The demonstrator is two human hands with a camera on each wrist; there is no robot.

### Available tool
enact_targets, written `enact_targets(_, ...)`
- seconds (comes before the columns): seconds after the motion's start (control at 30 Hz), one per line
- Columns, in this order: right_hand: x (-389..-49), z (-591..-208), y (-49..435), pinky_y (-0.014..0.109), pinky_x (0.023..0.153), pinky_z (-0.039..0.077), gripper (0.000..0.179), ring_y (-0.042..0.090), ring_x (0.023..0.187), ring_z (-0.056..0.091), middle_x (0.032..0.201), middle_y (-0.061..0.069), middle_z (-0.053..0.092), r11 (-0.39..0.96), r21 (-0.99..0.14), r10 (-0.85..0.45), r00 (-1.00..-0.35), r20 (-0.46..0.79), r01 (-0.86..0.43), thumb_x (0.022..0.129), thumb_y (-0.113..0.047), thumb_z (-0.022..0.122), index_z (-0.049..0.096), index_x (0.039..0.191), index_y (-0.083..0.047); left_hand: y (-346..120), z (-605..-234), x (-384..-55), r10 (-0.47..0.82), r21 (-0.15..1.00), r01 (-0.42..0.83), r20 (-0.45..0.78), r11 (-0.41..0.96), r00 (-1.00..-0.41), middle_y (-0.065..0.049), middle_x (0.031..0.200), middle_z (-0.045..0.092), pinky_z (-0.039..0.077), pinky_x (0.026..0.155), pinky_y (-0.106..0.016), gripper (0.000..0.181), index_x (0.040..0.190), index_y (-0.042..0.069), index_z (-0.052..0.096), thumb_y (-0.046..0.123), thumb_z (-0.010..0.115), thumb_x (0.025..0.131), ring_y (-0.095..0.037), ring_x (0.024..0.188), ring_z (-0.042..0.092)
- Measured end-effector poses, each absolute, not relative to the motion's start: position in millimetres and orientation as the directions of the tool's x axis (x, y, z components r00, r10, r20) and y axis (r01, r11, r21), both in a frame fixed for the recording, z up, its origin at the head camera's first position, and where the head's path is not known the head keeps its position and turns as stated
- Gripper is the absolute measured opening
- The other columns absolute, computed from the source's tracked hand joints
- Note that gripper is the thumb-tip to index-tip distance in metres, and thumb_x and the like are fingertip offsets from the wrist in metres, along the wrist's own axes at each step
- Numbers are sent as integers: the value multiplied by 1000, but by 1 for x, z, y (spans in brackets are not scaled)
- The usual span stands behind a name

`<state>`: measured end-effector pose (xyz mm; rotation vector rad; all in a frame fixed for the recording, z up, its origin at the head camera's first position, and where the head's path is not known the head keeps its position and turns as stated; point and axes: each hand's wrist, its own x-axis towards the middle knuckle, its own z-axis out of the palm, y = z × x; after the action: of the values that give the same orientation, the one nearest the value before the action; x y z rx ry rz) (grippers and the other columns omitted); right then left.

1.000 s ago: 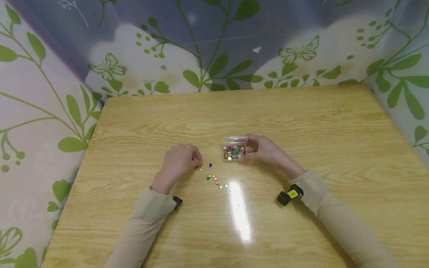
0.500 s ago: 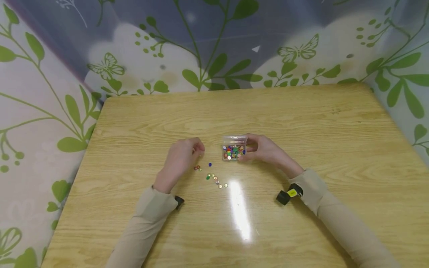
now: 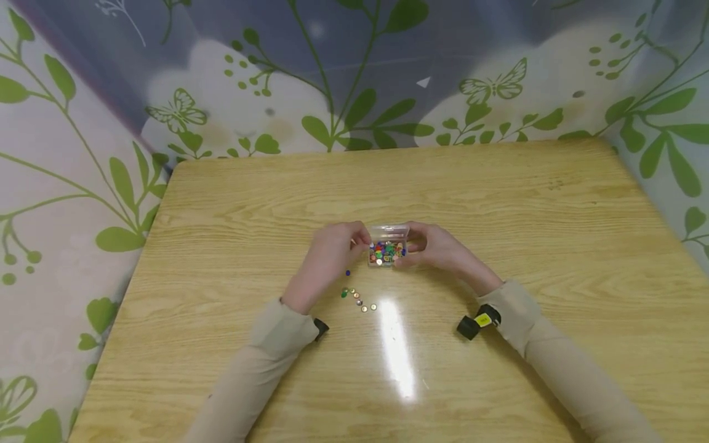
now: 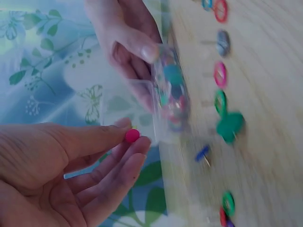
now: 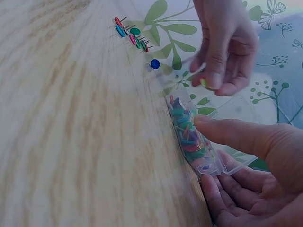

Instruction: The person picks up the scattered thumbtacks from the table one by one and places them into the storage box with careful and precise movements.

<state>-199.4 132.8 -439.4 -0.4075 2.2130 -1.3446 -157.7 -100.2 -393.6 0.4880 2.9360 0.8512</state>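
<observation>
In the head view my left hand [image 3: 332, 251] is just left of a small clear plastic box [image 3: 389, 231] with its lid up. Several colourful thumbtacks fill the box. Between thumb and fingertips this hand pinches a pink thumbtack [image 4: 132, 136]; a yellow-green thumbtack [image 5: 204, 83] also shows there in the right wrist view. My right hand [image 3: 440, 247] grips the box from its right side, thumb [image 5: 232, 131] against the near wall. Loose on the tabletop lie a blue thumbtack [image 3: 348, 272] and a short line of others, among them a green thumbtack [image 3: 344, 294].
The wooden table [image 3: 277, 191] reaches a wall covering [image 3: 365, 92] printed with leaves and butterflies. A bright light reflection [image 3: 396, 351] lies on the tabletop. Each wrist wears a black camera [image 3: 469, 327]. Red and purple thumbtacks [image 4: 223, 217] lie beneath the left hand's side.
My left hand has risen from the loose thumbtacks and moved right to the box's left edge, carrying what it pinches. The right hand and the box have stayed put.
</observation>
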Motion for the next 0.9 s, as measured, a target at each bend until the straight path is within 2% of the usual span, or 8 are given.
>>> enact_targets(0.37, -199, -440, 133, 52, 104, 47, 70, 36, 125, 58, 144, 12, 56, 497, -868, -487, -830, -273, -7, 83, -24, 85, 54, 145, -16, -79, -396, -161, 281, 582, 322, 162, 747, -946, -2, 87, 76, 55, 66, -25, 5, 92, 11, 73, 14, 76, 91, -13, 74, 69)
enact_targets(0.53, -200, -440, 133, 51, 104, 47, 70, 36, 125, 59, 142, 13, 58, 491, -871, -492, -828, -271, -7, 83, -24, 85, 54, 145, -14, -79, -398, -161, 265, 582, 330, 198, 743, -944, -5, 91, 77, 53, 62, -25, 5, 95, 10, 75, 14, 74, 93, -14, 74, 70)
enact_targets(0.73, -200, -441, 133, 49, 103, 48, 72, 35, 122, 61, 139, 16, 60, 490, -872, -495, -830, -258, -21, 82, -22, 86, 54, 145, -12, -88, -395, -159, 241, 575, 283, 150, 767, -959, -2, 93, 77, 52, 63, -27, 6, 97, 13, 75, 18, 73, 95, -15, 75, 68)
enact_targets(0.9, -200, -441, 133, 49, 102, 49, 70, 36, 123, 61, 139, 17, 59, 471, -882, -501, -824, -265, -3, 82, -19, 85, 54, 143, -8, -104, -392, -156, 229, 520, 251, 108, 817, -967, 0, 94, 77, 54, 66, -32, 7, 95, 15, 75, 21, 73, 95, -16, 78, 69)
